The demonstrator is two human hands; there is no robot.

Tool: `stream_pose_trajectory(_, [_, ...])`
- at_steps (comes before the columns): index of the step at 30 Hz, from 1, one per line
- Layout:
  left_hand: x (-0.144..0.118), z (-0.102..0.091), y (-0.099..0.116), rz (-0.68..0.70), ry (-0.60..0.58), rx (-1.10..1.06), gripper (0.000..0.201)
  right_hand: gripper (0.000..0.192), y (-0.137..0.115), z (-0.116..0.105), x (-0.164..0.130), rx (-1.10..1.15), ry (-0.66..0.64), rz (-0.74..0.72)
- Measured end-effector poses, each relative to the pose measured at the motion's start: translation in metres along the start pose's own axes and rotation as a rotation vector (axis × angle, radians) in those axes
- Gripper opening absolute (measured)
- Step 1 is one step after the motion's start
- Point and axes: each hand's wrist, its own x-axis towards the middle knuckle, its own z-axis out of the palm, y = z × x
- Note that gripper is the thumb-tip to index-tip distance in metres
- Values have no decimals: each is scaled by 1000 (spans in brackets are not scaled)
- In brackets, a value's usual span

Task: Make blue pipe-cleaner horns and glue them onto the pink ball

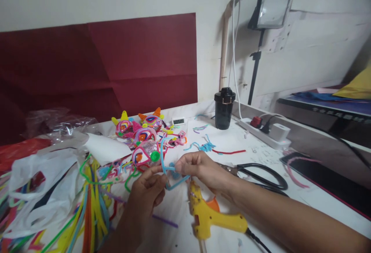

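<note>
Pinching a light blue pipe cleaner [174, 181] from both sides, the two hands meet over the middle of the white table [261, 145]. The left hand [146, 195] has its fingers curled in, thumb and forefinger closed on the lower bend of the pipe cleaner; the right hand [199, 170] grips the upper part in the same closed pinch, with a small blue fuzzy bit showing between the fingers. The pipe cleaner is bent into an angular loop and hangs just above the table surface, between the two hands.

Just beneath the right wrist lies a yellow glue gun [211, 216], its nozzle pointing away from the person and its black cord trailing off toward the lower edge. Black-handled scissors [261, 175] lie just beyond the right forearm. Beyond the hands sits a cluster of finished pipe-cleaner figures [142, 131] in pink, purple and yellow. To the left, a loose heap of coloured pipe cleaners [92, 210] lies beside white plastic bags [37, 191]. Farther back stand a black jar [224, 108], a small digital clock [178, 121], and a white power strip [266, 131] near the wall.
</note>
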Motion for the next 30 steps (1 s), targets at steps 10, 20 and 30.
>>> stream_pose_trajectory(10, [1, 3, 0, -1, 5, 30, 41, 14, -3, -2, 0, 0, 0, 60])
stream_pose_trajectory(20, [1, 2, 0, -5, 19, 24, 37, 11, -2, -3, 2, -30, -15, 47])
stream_pose_trajectory(30, [1, 2, -2, -8, 14, 33, 32, 7, -5, -5, 2, -52, -42, 64])
